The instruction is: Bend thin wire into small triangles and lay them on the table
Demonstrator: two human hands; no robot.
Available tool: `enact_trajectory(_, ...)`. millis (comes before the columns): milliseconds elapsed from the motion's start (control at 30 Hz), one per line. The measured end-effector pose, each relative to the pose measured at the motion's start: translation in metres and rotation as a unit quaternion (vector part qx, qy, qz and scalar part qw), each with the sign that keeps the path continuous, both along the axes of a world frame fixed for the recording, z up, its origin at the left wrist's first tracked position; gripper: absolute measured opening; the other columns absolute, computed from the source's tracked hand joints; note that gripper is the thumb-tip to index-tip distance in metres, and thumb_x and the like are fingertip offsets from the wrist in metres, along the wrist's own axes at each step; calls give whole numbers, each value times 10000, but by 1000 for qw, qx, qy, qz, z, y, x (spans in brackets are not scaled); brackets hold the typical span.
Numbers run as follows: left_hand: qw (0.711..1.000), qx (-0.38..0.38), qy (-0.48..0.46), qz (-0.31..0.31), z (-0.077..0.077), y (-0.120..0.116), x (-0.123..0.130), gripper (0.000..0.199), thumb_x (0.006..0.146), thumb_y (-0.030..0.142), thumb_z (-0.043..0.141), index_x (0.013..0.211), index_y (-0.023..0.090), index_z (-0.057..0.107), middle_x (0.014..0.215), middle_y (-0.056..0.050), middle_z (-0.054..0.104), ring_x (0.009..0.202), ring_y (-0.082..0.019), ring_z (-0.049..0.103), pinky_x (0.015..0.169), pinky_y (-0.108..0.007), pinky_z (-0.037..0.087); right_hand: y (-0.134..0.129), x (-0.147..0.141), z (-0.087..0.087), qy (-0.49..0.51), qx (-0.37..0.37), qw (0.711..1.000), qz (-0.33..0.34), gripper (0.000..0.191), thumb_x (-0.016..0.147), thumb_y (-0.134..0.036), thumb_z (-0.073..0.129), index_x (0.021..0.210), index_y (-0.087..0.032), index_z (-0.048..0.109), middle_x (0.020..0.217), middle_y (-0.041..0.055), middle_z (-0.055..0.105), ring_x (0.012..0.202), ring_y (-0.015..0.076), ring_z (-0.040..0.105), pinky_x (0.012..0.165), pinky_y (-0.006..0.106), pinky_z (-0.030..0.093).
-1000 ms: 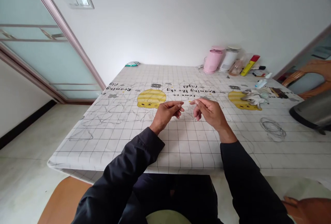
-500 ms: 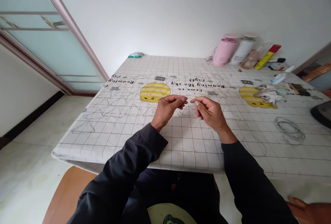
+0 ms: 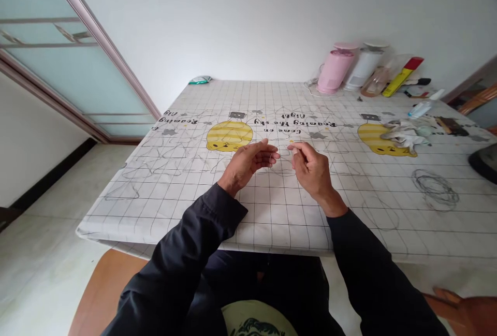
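Note:
My left hand (image 3: 248,162) is held above the table with its thumb lifted away from the fingers. A short piece of thin wire (image 3: 271,159) shows against those fingertips. Close by on the right, my right hand (image 3: 312,168) pinches thumb and index finger together, seemingly on the same fine wire, though the strand hardly shows between the hands. Loose strands of thin wire (image 3: 155,162) lie spread over the tablecloth on the left and behind the hands. A coil of wire (image 3: 435,189) rests on the right side of the table.
The table wears a checked cloth (image 3: 186,217) with yellow bear prints. Along the wall stand a pink cylinder (image 3: 336,69), a white cylinder (image 3: 363,69) and a yellow-and-red box (image 3: 402,77). A crumpled rag (image 3: 404,134) and a clear bottle (image 3: 423,108) lie at right.
My left thumb has lifted off the fingers and that hand has opened, tilting its palm into view. The right hand keeps its pinch. The view has shifted slightly.

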State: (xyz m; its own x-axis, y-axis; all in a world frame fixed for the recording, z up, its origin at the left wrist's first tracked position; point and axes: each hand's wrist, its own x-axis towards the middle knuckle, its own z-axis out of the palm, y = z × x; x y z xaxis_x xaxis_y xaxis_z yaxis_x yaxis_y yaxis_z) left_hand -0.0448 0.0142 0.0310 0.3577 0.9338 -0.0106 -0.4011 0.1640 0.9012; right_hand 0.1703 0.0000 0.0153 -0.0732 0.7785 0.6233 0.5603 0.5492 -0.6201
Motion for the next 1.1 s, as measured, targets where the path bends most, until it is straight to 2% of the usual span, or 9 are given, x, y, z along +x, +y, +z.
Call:
enact_trajectory(100,1000,-11,13,-7,-1,2,-1,529,962,608,807,1062,90,842,1036,-182,828,884,-215,754,886,-362,588,1,1,-5,-39,55,998,-5,254,1127,-270,496,1157,-238,746,812,22,766,600,169,648,616,324,505)
enact_trajectory(200,999,-14,27,-29,-1,4,-2,496,949,576,837,1038,88,839,994,-170,830,834,-195,749,854,-348,585,2,1,-8,-88,104,991,7,279,1131,-239,491,1212,-227,758,964,66,830,727,197,739,668,330,552)
enact_trajectory(333,997,-15,47,-65,0,8,-5,346,894,426,920,969,97,843,885,-119,819,738,-139,706,779,-298,556,1,1,-11,-131,131,982,26,296,1129,-205,481,1238,-207,757,953,71,835,773,212,772,670,328,564)
enact_trajectory(433,996,-11,50,-68,-2,11,-7,261,852,331,947,947,107,851,805,-80,797,691,-120,679,730,-274,536,1,1,-12,-148,127,981,20,300,1121,-174,463,1235,-195,739,924,60,829,714,196,750,628,320,533)
enact_trajectory(667,997,1,62,-52,-2,13,-12,174,897,284,889,931,118,852,738,-65,762,673,-120,668,716,-268,528,2,-2,-16,-132,114,985,-9,260,1100,-173,453,1167,-208,702,961,57,845,667,181,735,605,309,512)
enact_trajectory(900,996,31,62,-55,0,11,-12,222,930,269,843,1114,148,877,726,-40,739,685,-119,667,727,-268,515,2,-2,-17,-132,77,988,-24,261,1142,-306,475,1145,-220,721,925,52,843,617,173,704,574,307,469)
enact_trajectory(1100,994,43,84,-57,2,9,-9,218,929,253,817,1109,155,893,699,-45,736,689,-138,674,758,-303,524,4,-4,-22,-145,69,985,-60,313,1141,-330,447,1100,-209,732,965,83,858,701,209,754,607,325,475)
